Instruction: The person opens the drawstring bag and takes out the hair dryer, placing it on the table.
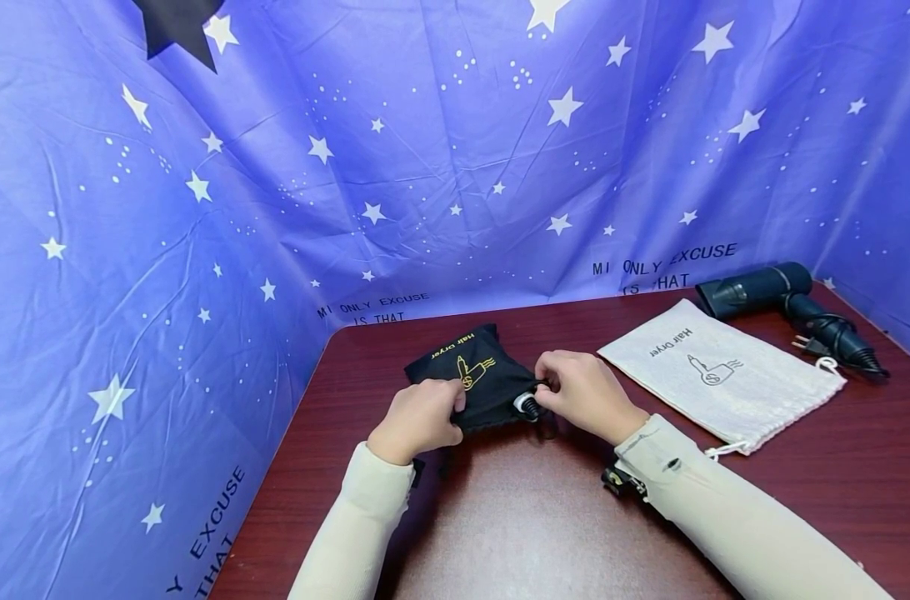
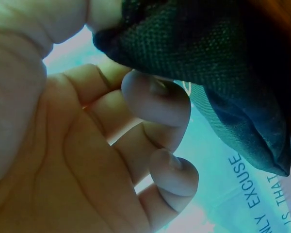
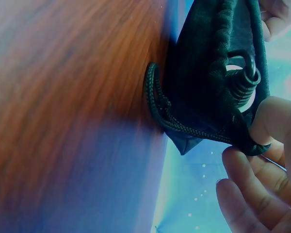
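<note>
A black drawstring bag (image 1: 500, 371) with a yellow "Hair Dryer" print lies on the table between the hands. My left hand (image 1: 421, 417) pinches the bag's near-left edge, with the cloth between thumb and fingers in the left wrist view. At the right corner of the mouth, my right hand (image 1: 586, 392) pinches the fabric between thumb and fingertips. Inside the open mouth shows the white end of an item with a ribbed black cord sleeve (image 3: 242, 87); the rest is hidden by the cloth. A braided black drawstring (image 3: 184, 127) loops out beside the mouth.
Right of the hands, a white drawstring bag (image 1: 665, 383) with a black "Hair Dryer" print lies flat. Behind it rests a dark hair dryer (image 1: 762, 287) with its cord wrapped around the handle. A blue star-printed curtain (image 1: 440, 167) borders the reddish-brown table (image 1: 335, 500).
</note>
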`<state>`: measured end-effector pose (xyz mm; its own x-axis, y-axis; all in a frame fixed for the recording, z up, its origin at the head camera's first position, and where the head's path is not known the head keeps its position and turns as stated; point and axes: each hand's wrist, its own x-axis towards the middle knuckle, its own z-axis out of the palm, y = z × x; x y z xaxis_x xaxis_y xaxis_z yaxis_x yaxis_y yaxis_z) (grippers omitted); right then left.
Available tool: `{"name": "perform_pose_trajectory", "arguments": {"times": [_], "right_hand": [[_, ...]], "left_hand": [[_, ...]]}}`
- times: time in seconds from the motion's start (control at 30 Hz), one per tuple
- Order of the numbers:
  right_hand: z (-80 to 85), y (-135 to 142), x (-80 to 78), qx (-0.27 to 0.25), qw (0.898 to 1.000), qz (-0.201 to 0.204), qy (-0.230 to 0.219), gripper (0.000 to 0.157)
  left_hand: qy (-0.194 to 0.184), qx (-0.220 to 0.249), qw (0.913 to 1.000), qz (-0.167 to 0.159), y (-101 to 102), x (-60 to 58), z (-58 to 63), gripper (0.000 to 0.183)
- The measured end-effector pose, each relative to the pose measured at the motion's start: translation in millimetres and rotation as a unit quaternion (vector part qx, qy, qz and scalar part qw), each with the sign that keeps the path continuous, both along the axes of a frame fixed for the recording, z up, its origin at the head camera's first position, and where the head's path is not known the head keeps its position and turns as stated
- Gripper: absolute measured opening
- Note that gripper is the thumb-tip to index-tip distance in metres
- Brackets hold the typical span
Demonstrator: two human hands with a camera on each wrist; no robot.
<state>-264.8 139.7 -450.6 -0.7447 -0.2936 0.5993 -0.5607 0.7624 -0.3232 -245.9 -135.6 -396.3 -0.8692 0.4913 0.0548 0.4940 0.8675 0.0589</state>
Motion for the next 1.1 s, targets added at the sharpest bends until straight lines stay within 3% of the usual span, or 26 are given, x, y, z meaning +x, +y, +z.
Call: {"name": "perform_pose_trajectory", "arguments": {"times": [1.1], "right_hand": [[-3.8, 7.7, -6.0, 0.009, 1.000, -0.013, -0.007, 0.022]], "left_hand": [[-0.023, -0.030, 0.9992, 0.015, 2.2, 3.1, 0.0, 0.034]]}}
